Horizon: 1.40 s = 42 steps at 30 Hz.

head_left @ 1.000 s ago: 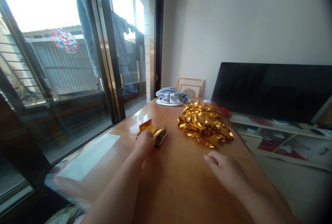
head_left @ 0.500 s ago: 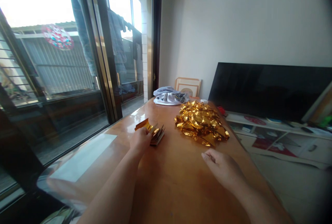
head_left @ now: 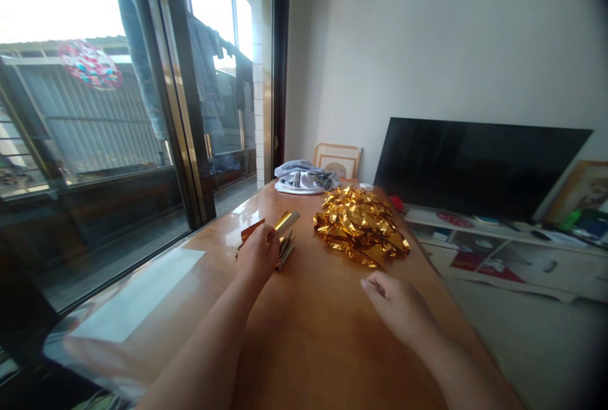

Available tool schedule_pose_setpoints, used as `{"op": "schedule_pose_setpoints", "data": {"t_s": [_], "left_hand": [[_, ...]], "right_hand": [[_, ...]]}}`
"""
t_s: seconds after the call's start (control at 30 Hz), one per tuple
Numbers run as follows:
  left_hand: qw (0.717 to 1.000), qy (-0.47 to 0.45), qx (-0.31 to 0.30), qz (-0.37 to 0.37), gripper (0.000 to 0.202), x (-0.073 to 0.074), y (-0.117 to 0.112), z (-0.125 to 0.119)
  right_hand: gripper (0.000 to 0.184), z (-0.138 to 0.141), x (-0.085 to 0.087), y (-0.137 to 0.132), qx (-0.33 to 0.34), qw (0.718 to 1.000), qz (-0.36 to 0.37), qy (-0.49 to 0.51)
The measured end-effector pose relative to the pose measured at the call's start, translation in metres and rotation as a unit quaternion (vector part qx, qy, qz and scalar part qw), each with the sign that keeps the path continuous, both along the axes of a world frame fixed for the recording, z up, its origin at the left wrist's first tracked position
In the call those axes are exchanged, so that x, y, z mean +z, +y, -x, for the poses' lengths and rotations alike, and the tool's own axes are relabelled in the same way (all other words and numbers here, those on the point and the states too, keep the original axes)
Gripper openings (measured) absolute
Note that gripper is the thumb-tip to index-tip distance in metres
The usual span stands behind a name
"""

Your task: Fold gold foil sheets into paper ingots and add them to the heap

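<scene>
My left hand [head_left: 258, 256] is closed on a shiny gold foil sheet [head_left: 287, 222], whose curled end stands up past the fingers. Just beneath and beside that hand lies a stack of foil sheets [head_left: 285, 251] with loose, fanned edges; the hand covers part of it. My right hand [head_left: 398, 306] rests near the table's right side, fingers curled in, and nothing shows in it. Beyond it is a heap of folded gold foil pieces [head_left: 358, 223], apart from both hands.
The glossy wooden table [head_left: 304, 334] carries a folded grey-and-white cloth [head_left: 304, 179] at its far end. A pale rectangular sheet [head_left: 142, 296] lies at the left edge. Sliding glass doors [head_left: 95, 144] run along the left; a television [head_left: 479, 166] stands on a low cabinet at right.
The gold foil in my left hand now rises as a curled sheet above the stack. My right hand stays closed at about the same place. The whole view has shifted slightly.
</scene>
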State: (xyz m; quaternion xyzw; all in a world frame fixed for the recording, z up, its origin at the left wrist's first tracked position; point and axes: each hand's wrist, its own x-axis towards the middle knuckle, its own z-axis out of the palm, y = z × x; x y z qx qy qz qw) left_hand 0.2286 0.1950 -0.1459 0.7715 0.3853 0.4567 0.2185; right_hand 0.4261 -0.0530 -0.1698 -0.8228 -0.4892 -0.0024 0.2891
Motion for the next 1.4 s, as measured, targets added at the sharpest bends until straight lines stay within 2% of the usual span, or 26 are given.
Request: {"op": "schedule_pose_setpoints", "data": {"t_s": [0.1,0.2,0.3,0.4,0.5,0.57,0.63,0.7,0.77,0.9,0.97,1.03,1.1,1.17,1.27,1.37,1.4], "left_hand": [[0.997,0.036,-0.069,-0.027,0.017,0.001,-0.014,-0.002],[0.986,0.028,-0.158,-0.035,0.017,0.001,-0.03,-0.005],[0.963,-0.025,-0.268,0.016,0.017,0.002,-0.044,-0.01],[0.9,-0.11,-0.398,0.14,0.021,0.004,-0.055,-0.014],[0.832,-0.131,-0.472,0.259,0.024,0.003,-0.059,-0.016],[0.814,-0.127,-0.481,0.3,0.025,0.0,-0.057,-0.019],[0.813,-0.135,-0.467,0.321,0.026,-0.006,-0.053,-0.022],[0.818,-0.141,-0.445,0.336,0.027,-0.012,-0.05,-0.026],[0.826,-0.135,-0.421,0.349,0.028,-0.019,-0.049,-0.031],[0.849,-0.092,-0.375,0.359,0.032,-0.034,-0.05,-0.039],[0.883,-0.066,-0.346,0.311,0.035,-0.04,-0.05,-0.042],[0.926,-0.027,-0.308,0.218,0.037,-0.043,-0.05,-0.043],[0.947,0.031,-0.296,0.123,0.031,-0.042,-0.053,-0.043],[0.933,0.096,-0.34,0.067,0.023,-0.038,-0.059,-0.04],[0.88,0.167,-0.443,0.042,0.028,-0.027,-0.073,-0.033],[0.847,0.247,-0.47,0.01,0.049,-0.015,-0.085,-0.027],[0.841,0.267,-0.47,0.001,0.05,-0.012,-0.087,-0.026]], "right_hand": [[0.035,0.0,0.0,0.001,0.009,0.999,-0.041,0.02],[0.029,-0.002,-0.002,0.003,0.015,0.994,-0.096,0.042],[0.043,-0.005,-0.003,0.006,0.011,0.987,-0.148,0.063],[0.066,-0.003,0.001,0.008,0.042,0.976,-0.191,0.092],[0.073,0.003,0.01,0.006,0.096,0.962,-0.198,0.16],[0.065,0.008,0.016,0.005,0.144,0.941,-0.179,0.246],[0.051,0.011,0.018,0.006,0.182,0.911,-0.156,0.336],[0.042,0.012,0.017,0.006,0.189,0.887,-0.14,0.398],[0.041,0.011,0.013,0.007,0.161,0.876,-0.13,0.435],[0.055,0.01,0.005,0.009,0.078,0.876,-0.111,0.463],[0.057,0.01,0.001,0.011,0.05,0.883,-0.092,0.458],[0.051,0.01,-0.002,0.013,0.033,0.891,-0.065,0.449],[0.043,0.01,-0.006,0.016,0.014,0.9,-0.037,0.435],[0.037,0.009,-0.009,0.017,-0.01,0.905,-0.017,0.424],[0.028,0.008,-0.01,0.018,-0.034,0.907,-0.007,0.42],[0.021,0.008,-0.008,0.018,-0.049,0.899,-0.017,0.436],[0.02,0.009,-0.006,0.018,-0.053,0.893,-0.021,0.446]]}}
